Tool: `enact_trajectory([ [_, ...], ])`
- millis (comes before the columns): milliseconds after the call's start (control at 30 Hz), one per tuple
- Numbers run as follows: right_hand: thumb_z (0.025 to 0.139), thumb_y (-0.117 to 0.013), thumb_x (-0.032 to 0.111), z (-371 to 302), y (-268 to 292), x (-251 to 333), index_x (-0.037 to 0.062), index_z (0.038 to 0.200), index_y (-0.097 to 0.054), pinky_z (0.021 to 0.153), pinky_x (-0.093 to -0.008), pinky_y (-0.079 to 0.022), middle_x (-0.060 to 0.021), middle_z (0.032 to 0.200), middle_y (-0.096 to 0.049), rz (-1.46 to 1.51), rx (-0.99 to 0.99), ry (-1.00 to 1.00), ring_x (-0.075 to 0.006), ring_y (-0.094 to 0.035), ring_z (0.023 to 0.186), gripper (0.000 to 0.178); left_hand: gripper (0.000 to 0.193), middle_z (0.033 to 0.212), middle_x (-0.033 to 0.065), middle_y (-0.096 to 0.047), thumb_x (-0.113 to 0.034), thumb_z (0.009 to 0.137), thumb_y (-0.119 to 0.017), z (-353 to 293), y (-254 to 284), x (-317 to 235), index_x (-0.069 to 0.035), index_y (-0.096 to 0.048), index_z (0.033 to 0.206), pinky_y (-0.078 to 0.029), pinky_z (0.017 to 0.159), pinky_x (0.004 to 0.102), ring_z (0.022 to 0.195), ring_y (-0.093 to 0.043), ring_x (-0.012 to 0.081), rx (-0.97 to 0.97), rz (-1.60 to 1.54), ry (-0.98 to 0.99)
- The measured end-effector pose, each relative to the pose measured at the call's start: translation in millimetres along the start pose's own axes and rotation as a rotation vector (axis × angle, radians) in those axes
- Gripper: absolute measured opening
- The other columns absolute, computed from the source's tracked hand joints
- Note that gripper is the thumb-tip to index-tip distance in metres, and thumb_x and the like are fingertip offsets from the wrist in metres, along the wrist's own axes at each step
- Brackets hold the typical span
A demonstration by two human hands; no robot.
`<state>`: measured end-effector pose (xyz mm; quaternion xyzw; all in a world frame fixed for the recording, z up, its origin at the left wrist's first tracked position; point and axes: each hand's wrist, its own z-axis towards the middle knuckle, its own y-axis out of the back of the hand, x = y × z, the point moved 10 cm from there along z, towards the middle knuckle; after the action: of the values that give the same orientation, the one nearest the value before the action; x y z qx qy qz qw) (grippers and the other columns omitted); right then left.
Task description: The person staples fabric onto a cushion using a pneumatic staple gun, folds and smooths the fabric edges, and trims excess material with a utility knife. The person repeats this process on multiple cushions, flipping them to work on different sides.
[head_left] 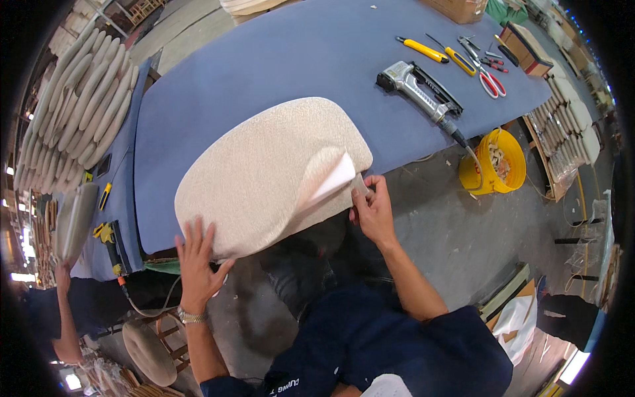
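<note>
A beige fabric seat cushion cover [251, 165] lies over the near edge of the blue table. Toward its right, the edge is folded back, and white foam [334, 177] shows in the opening. My left hand [196, 261] rests flat on the cushion's near left corner, fingers spread. Beside the opening, my right hand [372, 210] pinches the cover's edge between thumb and fingers. A silver staple gun [420, 92] with an air hose lies on the table, up and to the right of the cushion.
Yellow knives, red-handled scissors [488, 83] and pliers lie at the back right, near a cardboard box [527, 51]. A yellow bucket [508, 157] of scraps hangs beside the table's right edge. Stacked cushions [83, 99] stand on the left, where another person's arm [64, 311] shows.
</note>
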<state>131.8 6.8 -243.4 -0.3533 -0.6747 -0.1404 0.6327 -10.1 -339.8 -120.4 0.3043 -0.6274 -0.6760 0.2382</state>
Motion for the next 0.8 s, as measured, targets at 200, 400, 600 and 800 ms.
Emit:
enact_trajectory([
  [200,0.105,-0.062,0.012,13,-8,16,0.0067,0.118,-0.046,0.050,-0.0244,-0.044,-0.0001,0.076,-0.058,-0.235,0.076,0.053,-0.0072,-0.055,0.056,0.021,0.074,0.171,0.0125,-0.029,-0.061,0.099,-0.056,103,-7,-143,-0.022,-0.043,0.160,-0.012,0.126,0.0610,0.159,-0.023,0.0358,-0.081,0.072,-0.352],
  [400,0.104,-0.063,0.019,0,25,32,0.0020,0.117,-0.065,0.064,-0.0271,-0.049,-0.0026,0.082,-0.065,-0.342,-0.078,0.225,-0.0085,-0.059,0.071,0.021,0.073,0.168,0.0112,-0.036,-0.058,0.100,-0.057,134,-30,-251,-0.014,-0.045,0.158,-0.018,0.125,0.0605,0.156,-0.030,0.0346,-0.044,-0.065,-0.609],
  [600,0.105,-0.064,0.030,5,23,68,-0.0017,0.097,-0.068,0.064,-0.0353,-0.048,-0.0105,0.078,-0.063,-0.397,-0.067,0.294,-0.0192,-0.060,0.067,0.033,0.087,0.169,0.0151,-0.032,-0.048,0.090,-0.075,129,5,-203,-0.013,-0.038,0.161,-0.022,0.124,0.0611,0.157,-0.028,0.0348,-0.074,-0.231,-0.439],
  [800,0.096,-0.070,0.043,24,-17,91,0.0008,0.071,-0.057,0.060,-0.0439,-0.045,-0.0170,0.064,-0.060,-0.887,0.124,0.114,-0.0354,-0.054,0.057,0.051,0.098,0.171,0.0118,-0.028,-0.025,0.078,-0.083,124,-21,-194,-0.018,-0.035,0.163,-0.021,0.123,0.0649,0.160,-0.021,0.0322,-0.056,0.252,-0.273],
])
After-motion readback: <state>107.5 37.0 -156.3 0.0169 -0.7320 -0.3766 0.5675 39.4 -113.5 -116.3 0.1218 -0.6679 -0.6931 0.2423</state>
